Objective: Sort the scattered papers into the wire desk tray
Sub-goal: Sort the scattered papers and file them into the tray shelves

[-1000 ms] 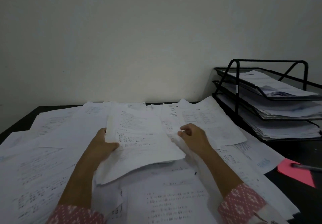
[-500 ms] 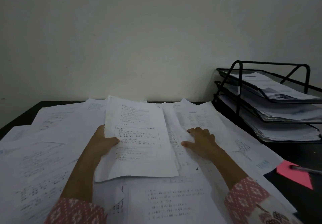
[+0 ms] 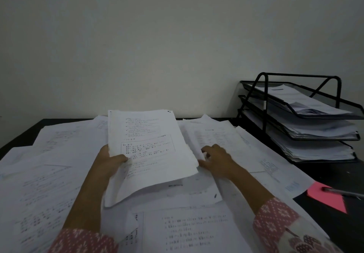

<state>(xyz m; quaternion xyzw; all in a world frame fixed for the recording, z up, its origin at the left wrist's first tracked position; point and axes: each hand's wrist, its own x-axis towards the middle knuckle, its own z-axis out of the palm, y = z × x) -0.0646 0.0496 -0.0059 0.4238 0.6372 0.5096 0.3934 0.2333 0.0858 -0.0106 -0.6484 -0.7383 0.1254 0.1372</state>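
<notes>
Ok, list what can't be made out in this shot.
Head view only:
- Print on the held stack: too small and blurred to read.
- Sheets under that stack and the left hand: covered.
- Lower tiers of the wire tray: papers shadowed; right side cut by the frame edge.
- Right hand fingertips: tucked under paper edges.
- Pen: cut off at the right.

Office or study desk: dark surface (image 3: 334, 174) against plain wall (image 3: 177, 36), strewn printed papers (image 3: 49, 193), three-tier wire desk tray (image 3: 299, 114), pen (image 3: 342, 192), pink note (image 3: 327, 197).
</notes>
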